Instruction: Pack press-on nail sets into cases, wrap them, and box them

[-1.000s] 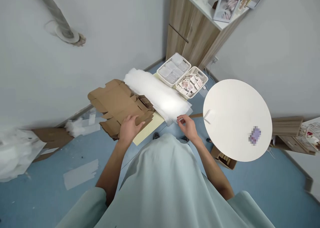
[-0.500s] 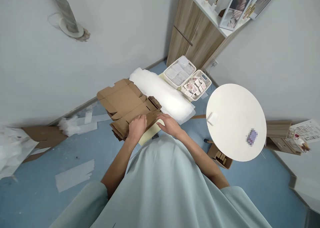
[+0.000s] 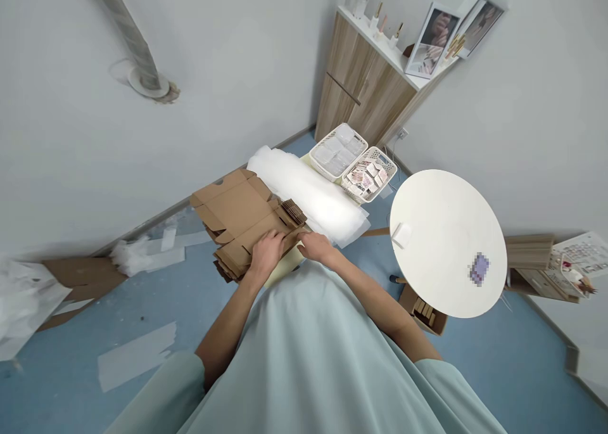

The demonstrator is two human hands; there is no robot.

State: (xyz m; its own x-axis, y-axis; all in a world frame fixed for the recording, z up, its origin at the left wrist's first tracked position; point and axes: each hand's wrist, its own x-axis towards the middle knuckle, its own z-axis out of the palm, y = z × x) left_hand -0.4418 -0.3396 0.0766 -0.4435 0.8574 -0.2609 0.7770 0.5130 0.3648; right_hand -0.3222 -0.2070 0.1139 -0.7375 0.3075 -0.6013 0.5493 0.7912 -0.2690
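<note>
Closest to the camera, a pale blue-green garment (image 3: pixel 313 358) spread across the lower middle, with a bare forearm reaching forward on either side. The left hand (image 3: pixel 266 254) rested on the near part of a flattened cardboard stack (image 3: pixel 232 199), its fingers bent and close together; whether they gripped the sheets could not be told. The right hand (image 3: pixel 316 246) met the stack's near right corner, its fingers curled narrow at the edge, and a firm hold could not be made out there either. The brown sheets lay flat on a pale yellow tabletop (image 3: pixel 284 268), with a thick bunch of folded flaps (image 3: pixel 293 212) at their right end. Just beyond lay soft white sheeting (image 3: pixel 304 190) in a long heap.

To the right stood a round white tabletop (image 3: pixel 439 231) bearing a small white object (image 3: pixel 401 235) and a blurred purple item (image 3: pixel 479 269). Past the sheeting sat a basket of clear packets (image 3: pixel 320 170) and, beside it, a basket of printed cards (image 3: pixel 353 194). Farther back, a wood-grain cabinet (image 3: pixel 365 73) carried framed pictures (image 3: pixel 433 41).
</note>
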